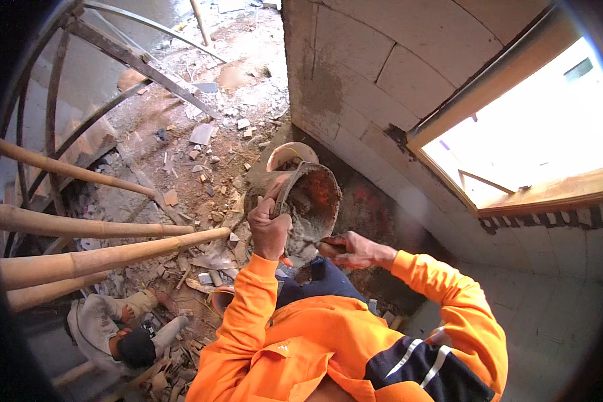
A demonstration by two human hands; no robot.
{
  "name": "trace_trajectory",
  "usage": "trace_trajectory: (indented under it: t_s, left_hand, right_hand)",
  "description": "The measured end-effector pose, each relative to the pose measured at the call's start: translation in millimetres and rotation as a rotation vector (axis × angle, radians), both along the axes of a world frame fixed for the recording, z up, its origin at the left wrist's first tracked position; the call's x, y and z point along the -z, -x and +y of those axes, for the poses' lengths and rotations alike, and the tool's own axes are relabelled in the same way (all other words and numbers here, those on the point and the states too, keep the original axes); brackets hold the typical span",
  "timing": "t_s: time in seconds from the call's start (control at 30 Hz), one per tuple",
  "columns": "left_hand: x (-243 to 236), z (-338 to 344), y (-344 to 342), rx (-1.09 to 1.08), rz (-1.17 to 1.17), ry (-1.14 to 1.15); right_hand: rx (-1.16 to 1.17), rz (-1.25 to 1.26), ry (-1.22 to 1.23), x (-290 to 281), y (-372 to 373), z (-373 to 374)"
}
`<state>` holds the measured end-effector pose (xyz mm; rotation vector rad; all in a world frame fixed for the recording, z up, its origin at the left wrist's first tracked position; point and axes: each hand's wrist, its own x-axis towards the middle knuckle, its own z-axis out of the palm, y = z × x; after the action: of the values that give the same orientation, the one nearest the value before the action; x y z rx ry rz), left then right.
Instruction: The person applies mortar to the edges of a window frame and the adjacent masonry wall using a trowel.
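Now the tilted bucket (pixel 264 186) is clasped at its rim by the fingers of the left hand (pixel 270 231), a trowel-like tool (pixel 335 246) is gripped by those of the right hand (pixel 356 251), and, with mortar (pixel 306 234) left between them, scooping seems only part done.

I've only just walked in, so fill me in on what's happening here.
A person in an orange top steadies a tilted, crusted bucket with the left hand. The right hand, at its mouth beside the grey mix, seems to grip a mostly hidden tool. Another person is low on the rubble, near bamboo poles.
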<state>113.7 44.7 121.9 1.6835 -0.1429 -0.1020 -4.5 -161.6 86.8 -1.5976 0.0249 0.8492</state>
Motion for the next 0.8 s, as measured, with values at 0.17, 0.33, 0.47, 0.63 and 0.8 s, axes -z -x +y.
trace_trajectory:
  t_s: [0.17, 0.33, 0.47, 0.63, 0.8]
  left_hand:
    - [5, -9, -6, -0.122, 0.251, 0.302]
    - [24, -20, -8, -0.277, 0.263, 0.351]
    - [20, -37, -17, -0.2, 0.169, 0.176]
    - [13, -53, -10, -0.135, 0.262, 0.272]
    - [6, -64, -22, -0.154, 0.227, 0.307]
  right_hand:
    - [0.055, -0.454, 0.431, -31, -10, -1]
    - [-0.108, -0.836, 1.018, -30, -10, -18]
    - [-0.449, -0.661, 1.097, -27, -8, -39]
    - [-0.238, -0.607, 1.121, -52, -26, -64]
    - [-0.127, -0.715, 0.63, -23, -6, -50]
